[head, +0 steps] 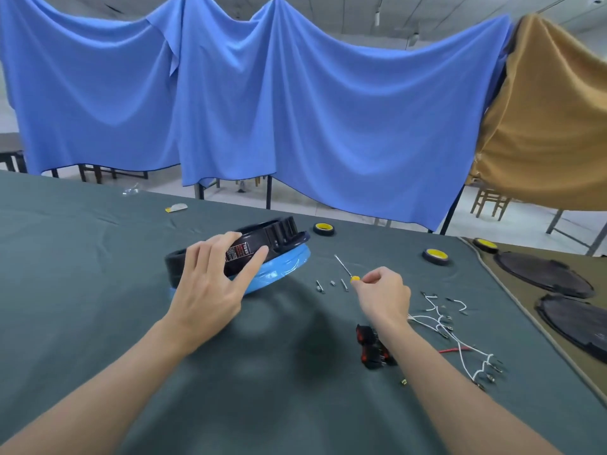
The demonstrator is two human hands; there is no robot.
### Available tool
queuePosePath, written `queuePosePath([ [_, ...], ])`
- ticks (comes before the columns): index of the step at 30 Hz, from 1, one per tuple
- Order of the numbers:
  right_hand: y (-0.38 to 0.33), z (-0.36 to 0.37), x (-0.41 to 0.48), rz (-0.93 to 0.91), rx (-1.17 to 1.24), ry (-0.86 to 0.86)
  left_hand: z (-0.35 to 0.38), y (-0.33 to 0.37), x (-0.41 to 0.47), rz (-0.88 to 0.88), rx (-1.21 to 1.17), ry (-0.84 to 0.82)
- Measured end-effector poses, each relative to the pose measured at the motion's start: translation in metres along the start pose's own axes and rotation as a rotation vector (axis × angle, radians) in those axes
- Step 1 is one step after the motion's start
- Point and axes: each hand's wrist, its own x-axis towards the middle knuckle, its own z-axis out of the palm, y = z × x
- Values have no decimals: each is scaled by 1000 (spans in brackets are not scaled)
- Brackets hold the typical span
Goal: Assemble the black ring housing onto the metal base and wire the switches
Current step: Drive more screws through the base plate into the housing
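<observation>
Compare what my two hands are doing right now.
The left hand lies spread, fingers straight, on the black ring housing; the right hand is curled, pinching the yellow-handled screwdriver. The left hand touches the housing; the right hand is apart from it, near the small metal parts. Both reach over the dark cloth.

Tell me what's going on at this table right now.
A person works at a cloth-covered table. Their left hand rests on the black ring housing, which sits tilted on the blue-wrapped base. Their right hand pinches the yellow handle of a thin screwdriver, with small screws lying beside it. The switches and white wires lie loose by the right forearm.
</observation>
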Motion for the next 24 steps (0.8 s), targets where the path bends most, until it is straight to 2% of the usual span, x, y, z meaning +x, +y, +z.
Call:
queuePosePath([
  [11, 17, 19, 13, -56, -498, 142, 19, 12, -24, 278, -96, -3],
  [17, 21, 25, 18, -126, -613, 134, 26, 3, -43, 308, -114, -37],
  [24, 22, 24, 16, -202, -660, 43, 24, -2, -44, 362, -107, -118],
])
